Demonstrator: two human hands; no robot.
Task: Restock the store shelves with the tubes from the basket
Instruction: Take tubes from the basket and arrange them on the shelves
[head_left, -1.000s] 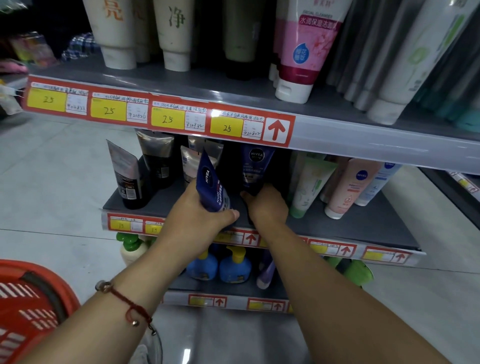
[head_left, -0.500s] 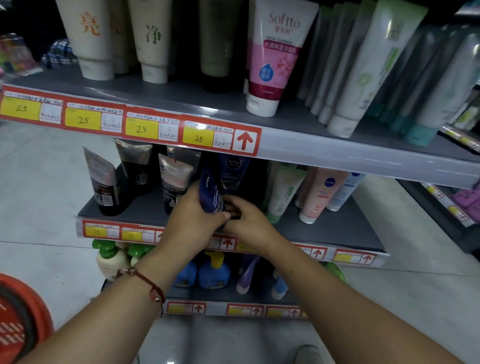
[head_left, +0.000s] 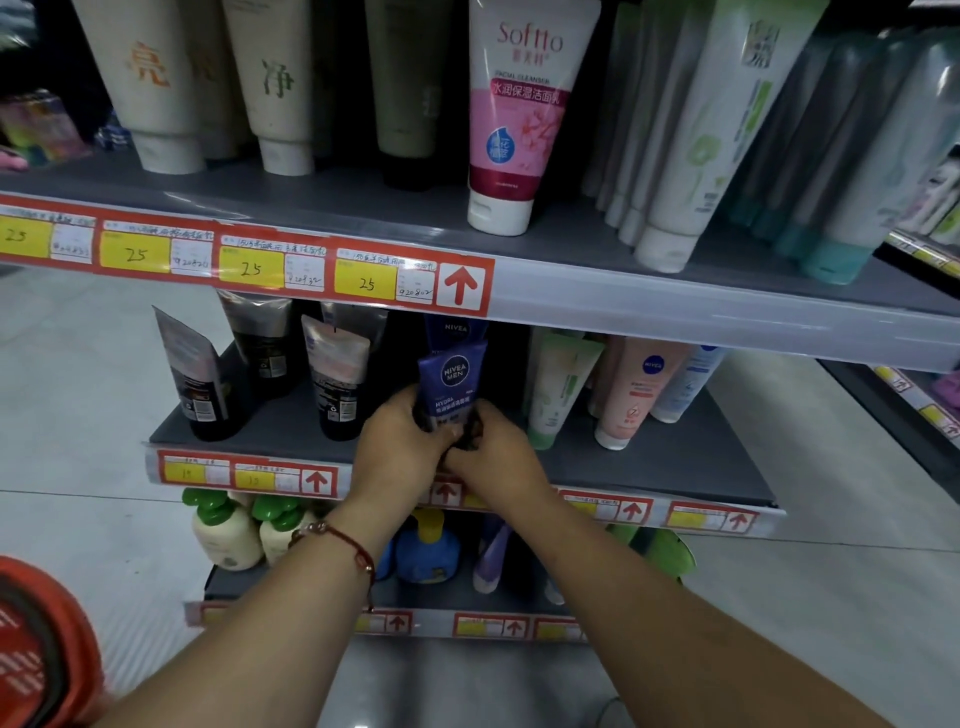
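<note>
A blue Nivea Men tube (head_left: 453, 382) stands upright on the grey middle shelf (head_left: 665, 457), label facing me, in front of another blue Nivea tube (head_left: 453, 328). My left hand (head_left: 397, 449) grips its lower left side. My right hand (head_left: 496, 462) holds its lower right side, fingers curled at its dark cap end. The red basket (head_left: 36, 660) sits at the bottom left corner, its contents hidden.
Black and silver tubes (head_left: 332, 379) stand left of the blue tube, green and pink tubes (head_left: 631, 389) to its right. Large white tubes and a pink Softto tube (head_left: 519, 119) fill the top shelf. Pump bottles (head_left: 226, 530) occupy the bottom shelf. Tiled floor lies on both sides.
The blue tube has turned from tilted edge-on in my left hand to upright with its label facing me, set down among the Nivea tubes. My right hand came in to hold its base.
</note>
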